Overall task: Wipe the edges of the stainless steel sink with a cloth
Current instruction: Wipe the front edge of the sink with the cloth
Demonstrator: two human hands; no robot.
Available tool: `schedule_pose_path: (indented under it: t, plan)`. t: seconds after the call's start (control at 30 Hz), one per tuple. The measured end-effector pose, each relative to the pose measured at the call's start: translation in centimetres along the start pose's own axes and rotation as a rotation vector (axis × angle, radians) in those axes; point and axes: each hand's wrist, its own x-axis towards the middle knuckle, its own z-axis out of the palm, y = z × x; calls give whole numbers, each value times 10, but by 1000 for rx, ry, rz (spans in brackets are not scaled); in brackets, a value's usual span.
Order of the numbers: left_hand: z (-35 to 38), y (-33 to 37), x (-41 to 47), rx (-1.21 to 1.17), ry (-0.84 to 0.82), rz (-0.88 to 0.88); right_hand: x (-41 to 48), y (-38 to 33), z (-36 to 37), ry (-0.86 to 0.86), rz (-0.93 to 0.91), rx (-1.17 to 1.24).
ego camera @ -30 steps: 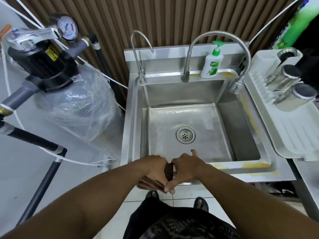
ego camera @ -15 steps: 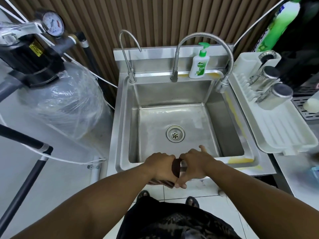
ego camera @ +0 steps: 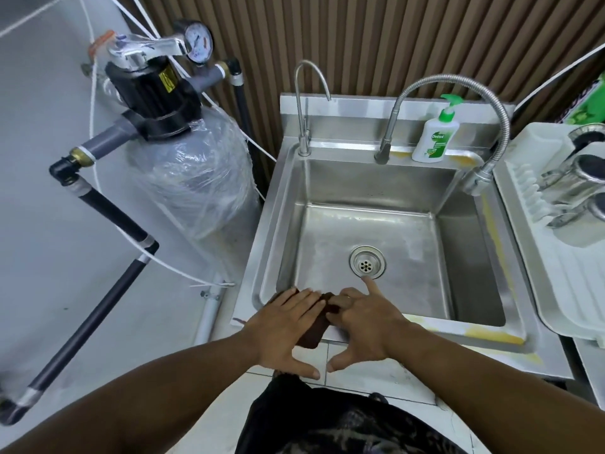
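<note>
Now | both hands' fingers flat on cloth (ego camera: pixel 316 326) | steel sink (ego camera: pixel 458 329) front rim | slatted wall (ego camera: pixel 393 44)

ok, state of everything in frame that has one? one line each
cloth: dark, flat on the sink's front edge under both hands
left hand: open, palm down on cloth
right hand: open, fingers spread, on cloth
sink: basin empty, drain unplugged, yellow stains on rim
flexible faucet: no water running
soap bottle: upright on back ledge

Brushed steel sink (ego camera: pixel 471 332), dark matt cloth (ego camera: pixel 316 329)
</note>
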Motion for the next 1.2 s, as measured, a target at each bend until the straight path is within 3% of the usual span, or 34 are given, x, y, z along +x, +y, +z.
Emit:
schedule_pose_path:
  t: [0.4,0.7,1.0,1.2]
  plan:
    - [-7,-51,-42,87,-70,-12,50,-46,-11,3,-5,-5]
    - [-4,-24,-1,73,-91,89,20,-12,-11,-11,28,-1]
    - [-16,48,59,35,-84,147,-46,42,7,-66,114,20]
    - [-18,49,57,15,-62,151,-51,36,6,-75,134,48]
